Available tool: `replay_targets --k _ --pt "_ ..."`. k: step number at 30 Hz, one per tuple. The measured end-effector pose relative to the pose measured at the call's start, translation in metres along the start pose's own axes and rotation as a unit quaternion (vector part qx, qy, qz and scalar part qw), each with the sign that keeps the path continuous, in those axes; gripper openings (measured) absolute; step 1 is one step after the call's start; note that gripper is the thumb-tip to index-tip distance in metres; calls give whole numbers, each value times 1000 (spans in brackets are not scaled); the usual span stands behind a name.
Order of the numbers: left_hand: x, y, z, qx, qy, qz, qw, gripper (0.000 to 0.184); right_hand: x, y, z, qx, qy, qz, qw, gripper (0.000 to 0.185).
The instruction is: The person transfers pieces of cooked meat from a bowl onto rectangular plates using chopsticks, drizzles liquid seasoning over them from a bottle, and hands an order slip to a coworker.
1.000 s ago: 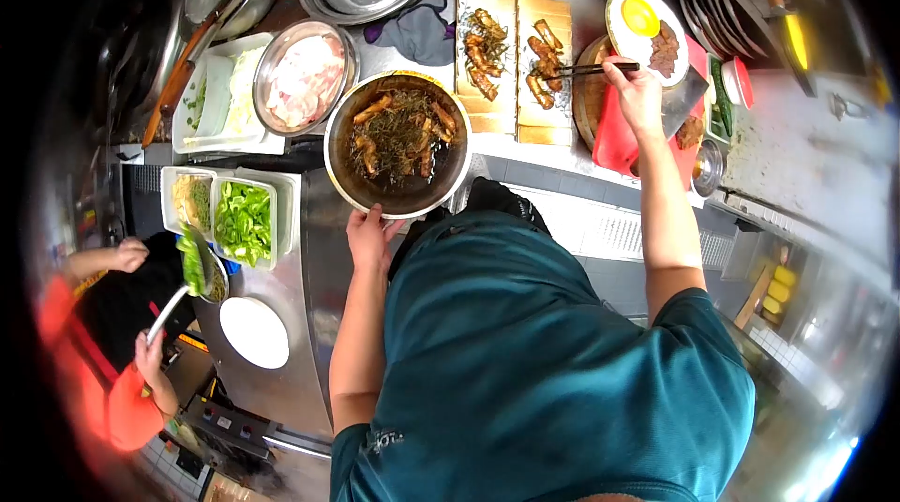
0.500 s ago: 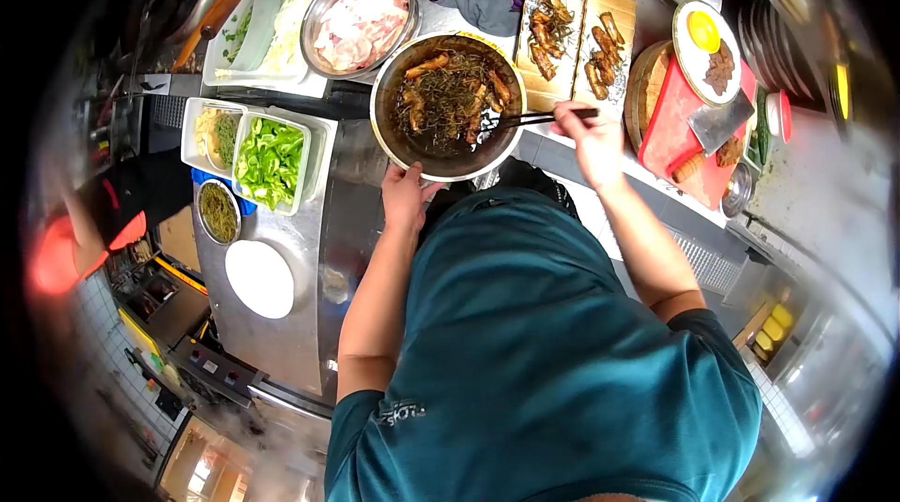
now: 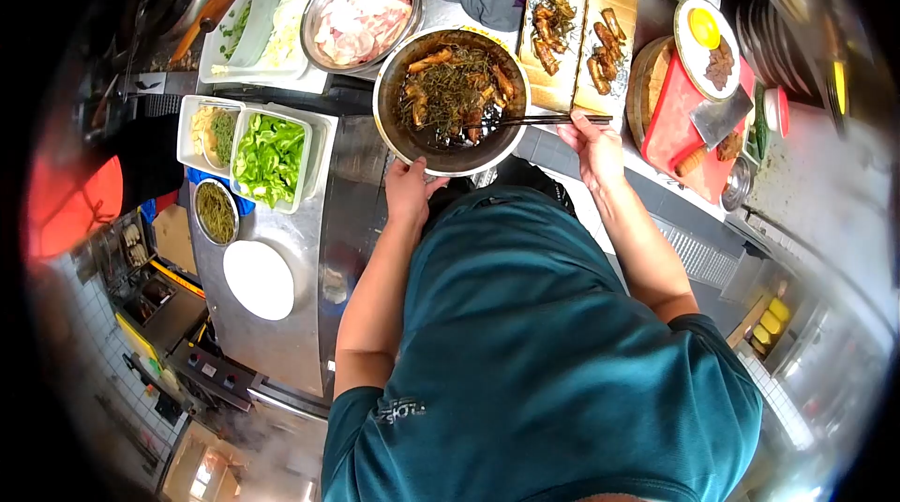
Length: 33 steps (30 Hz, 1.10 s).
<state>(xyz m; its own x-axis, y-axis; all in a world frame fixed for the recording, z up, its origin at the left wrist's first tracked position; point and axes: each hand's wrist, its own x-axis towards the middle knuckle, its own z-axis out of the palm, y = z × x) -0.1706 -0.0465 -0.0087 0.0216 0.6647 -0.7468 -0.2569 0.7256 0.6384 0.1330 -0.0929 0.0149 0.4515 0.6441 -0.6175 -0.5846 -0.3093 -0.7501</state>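
My left hand [image 3: 409, 191] grips the near rim of a round metal bowl [image 3: 392, 132], which holds browned meat pieces [image 3: 430, 60] and dark shredded herbs [image 3: 452, 89]. In my right hand [image 3: 592, 140] is a pair of dark chopsticks [image 3: 544, 119], whose tips reach into the bowl among the food at its right side. Beyond the bowl to the right lie two long tan trays [image 3: 556, 80], side by side, with browned meat pieces and some dark shreds on them.
Left of the bowl stand a bowl of raw meat [image 3: 361, 19], a tub of green peppers [image 3: 270, 160] and a white plate [image 3: 258, 280]. To the right, a cleaver [image 3: 720, 118] rests on a red board [image 3: 670, 132]. At far left is a person in red [image 3: 80, 207].
The view has swung, shifting the counter rightward. My right hand has brought the chopsticks from the right-hand tray into the bowl. The co-worker at left has moved away from the green peppers.
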Motion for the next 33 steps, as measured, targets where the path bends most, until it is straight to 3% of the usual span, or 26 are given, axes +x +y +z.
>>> replay_targets --k 4,12,14,16,22,26,28,33 --pt "0 1 1 -2 -5 -4 1000 17 7 -3 -4 0 -14 -7 1000 15" --pt "-3 3 4 -5 -9 3 1000 17 24 -104 -12 -160 21 -188 969 26" --pt "-5 5 5 16 -6 -7 1000 17 30 -128 -9 -247 71 -230 938 26" --pt "-4 4 4 24 -6 -9 1000 17 49 -143 -16 -241 54 -272 930 20" --pt "-2 -1 5 -10 5 1 1000 14 74 -171 -23 -274 57 -294 914 17" --pt "0 -3 3 1 1 8 1000 15 97 -158 -14 -293 6 -295 909 17" --pt "0 -5 2 -3 -1 7 1000 15 104 -151 -3 -355 0 -324 877 15" --pt "2 -7 -1 16 9 -8 1000 13 103 -151 16 -382 22 -329 863 17"
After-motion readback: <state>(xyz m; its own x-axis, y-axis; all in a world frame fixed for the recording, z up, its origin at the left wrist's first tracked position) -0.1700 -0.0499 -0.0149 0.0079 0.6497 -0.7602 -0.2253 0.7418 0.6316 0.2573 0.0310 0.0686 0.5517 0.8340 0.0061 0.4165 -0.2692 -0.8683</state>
